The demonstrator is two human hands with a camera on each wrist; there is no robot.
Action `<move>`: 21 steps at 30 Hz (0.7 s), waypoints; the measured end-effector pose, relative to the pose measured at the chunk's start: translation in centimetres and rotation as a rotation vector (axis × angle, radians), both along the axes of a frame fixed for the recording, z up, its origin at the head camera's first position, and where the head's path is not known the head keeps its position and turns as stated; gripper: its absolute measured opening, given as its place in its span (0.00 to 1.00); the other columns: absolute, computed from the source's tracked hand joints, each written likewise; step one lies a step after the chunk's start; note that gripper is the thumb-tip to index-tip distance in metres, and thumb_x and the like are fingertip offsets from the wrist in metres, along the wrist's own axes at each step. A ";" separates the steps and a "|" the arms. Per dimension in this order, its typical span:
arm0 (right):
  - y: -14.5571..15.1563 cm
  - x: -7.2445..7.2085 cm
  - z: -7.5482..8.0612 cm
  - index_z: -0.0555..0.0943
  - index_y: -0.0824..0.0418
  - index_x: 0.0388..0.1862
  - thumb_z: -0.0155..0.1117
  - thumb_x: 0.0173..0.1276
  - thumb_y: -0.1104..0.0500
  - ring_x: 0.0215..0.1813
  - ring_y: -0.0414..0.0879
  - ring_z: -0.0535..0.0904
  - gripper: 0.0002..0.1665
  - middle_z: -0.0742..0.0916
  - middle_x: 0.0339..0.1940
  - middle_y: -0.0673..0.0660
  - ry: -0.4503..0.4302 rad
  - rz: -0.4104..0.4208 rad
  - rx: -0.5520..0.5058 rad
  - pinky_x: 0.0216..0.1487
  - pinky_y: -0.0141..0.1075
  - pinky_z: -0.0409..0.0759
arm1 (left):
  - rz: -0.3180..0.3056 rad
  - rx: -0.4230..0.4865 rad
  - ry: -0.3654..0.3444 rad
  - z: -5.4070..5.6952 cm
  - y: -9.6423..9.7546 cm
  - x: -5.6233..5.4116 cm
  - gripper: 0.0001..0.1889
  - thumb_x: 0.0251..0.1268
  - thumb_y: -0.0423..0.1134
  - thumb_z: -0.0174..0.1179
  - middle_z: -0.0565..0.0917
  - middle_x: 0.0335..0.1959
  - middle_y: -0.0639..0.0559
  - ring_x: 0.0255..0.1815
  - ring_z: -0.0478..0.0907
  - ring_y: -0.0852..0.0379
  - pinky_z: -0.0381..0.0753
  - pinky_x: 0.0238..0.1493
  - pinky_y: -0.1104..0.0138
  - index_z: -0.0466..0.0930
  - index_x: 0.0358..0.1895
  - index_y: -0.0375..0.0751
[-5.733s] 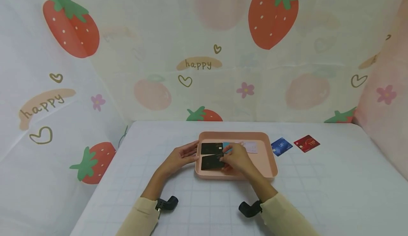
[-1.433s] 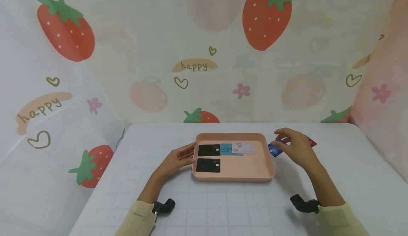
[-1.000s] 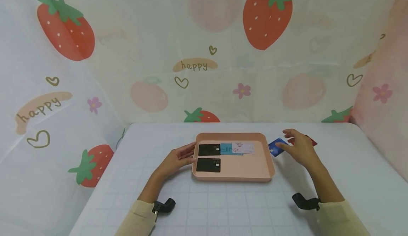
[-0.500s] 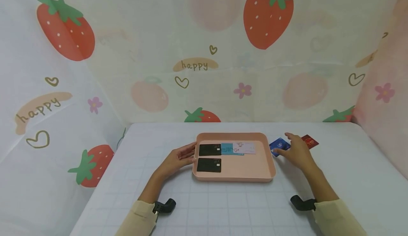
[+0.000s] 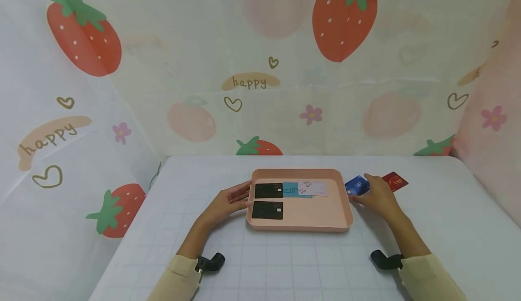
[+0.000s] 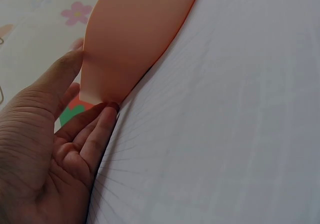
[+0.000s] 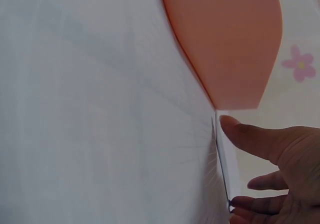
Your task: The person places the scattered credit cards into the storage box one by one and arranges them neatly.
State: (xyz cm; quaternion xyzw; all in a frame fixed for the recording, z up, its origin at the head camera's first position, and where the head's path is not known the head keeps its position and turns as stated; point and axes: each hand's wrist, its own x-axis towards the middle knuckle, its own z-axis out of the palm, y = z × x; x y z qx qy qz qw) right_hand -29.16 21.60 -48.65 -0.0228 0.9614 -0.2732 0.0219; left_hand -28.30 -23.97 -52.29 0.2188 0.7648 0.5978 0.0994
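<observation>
My left hand point(image 5: 228, 204) rests against the left end of a peach tray point(image 5: 301, 228), its fingertips touching the outer wall in the left wrist view. In the tray lie two black VIP cards point(image 5: 267, 210), a light blue card point(image 5: 290, 190) and a whitish flowered card point(image 5: 312, 188) overlapping it. To the right of the tray my right hand point(image 5: 378, 196) spans a blue VIP card point(image 5: 356, 185) on the table, thumb and fingertips right at its edges. The right wrist view shows that hand point(image 7: 280, 164) low over the table, fingers fairly straight.
A red VIP card point(image 5: 395, 181) lies behind the right hand, partly covered by it. The white table point(image 5: 285, 265) ends at the back against a strawberry-print cloth point(image 5: 260, 115). A black camera is strapped to each wrist.
The right hand left the lower black card in the tray, moved right, and has come down around the blue card. More of the red card shows again. The left hand stays at the tray.
</observation>
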 end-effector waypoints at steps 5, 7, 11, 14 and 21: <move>0.1 -0.3 -0.7 0.61 0.80 0.73 0.78 0.60 0.52 0.70 0.77 0.62 0.54 0.68 0.68 0.82 0.049 0.009 0.046 0.67 0.70 0.66 | -0.009 0.003 0.021 0.0 0.0 0.0 0.35 0.71 0.34 0.65 0.67 0.76 0.43 0.74 0.68 0.45 0.75 0.66 0.66 0.62 0.78 0.38; 0.0 -0.3 -0.7 0.62 0.79 0.72 0.77 0.60 0.52 0.70 0.77 0.63 0.53 0.69 0.68 0.82 0.060 0.008 0.053 0.67 0.70 0.66 | -0.012 0.004 0.026 0.1 0.0 0.0 0.36 0.70 0.34 0.65 0.67 0.76 0.42 0.74 0.67 0.44 0.75 0.66 0.66 0.61 0.78 0.38; 0.0 -0.2 -0.7 0.63 0.79 0.72 0.77 0.61 0.52 0.69 0.77 0.63 0.51 0.69 0.67 0.82 0.071 0.009 0.050 0.66 0.71 0.67 | -0.015 0.009 0.021 0.1 0.1 -0.1 0.36 0.70 0.33 0.65 0.66 0.76 0.41 0.74 0.67 0.43 0.75 0.66 0.65 0.61 0.78 0.38; 0.1 -0.1 -0.6 0.63 0.79 0.72 0.77 0.61 0.53 0.67 0.77 0.64 0.50 0.69 0.66 0.82 0.078 0.013 0.049 0.65 0.71 0.68 | -0.010 0.007 0.010 0.1 0.1 -0.1 0.36 0.70 0.33 0.65 0.67 0.76 0.42 0.74 0.67 0.44 0.75 0.67 0.65 0.62 0.78 0.39; 0.2 0.0 -0.6 0.65 0.77 0.71 0.77 0.61 0.54 0.65 0.75 0.65 0.49 0.70 0.64 0.81 0.060 0.015 0.028 0.64 0.71 0.69 | -0.003 -0.003 0.009 0.0 0.0 -0.1 0.35 0.70 0.33 0.65 0.67 0.76 0.42 0.74 0.68 0.44 0.74 0.67 0.66 0.62 0.78 0.40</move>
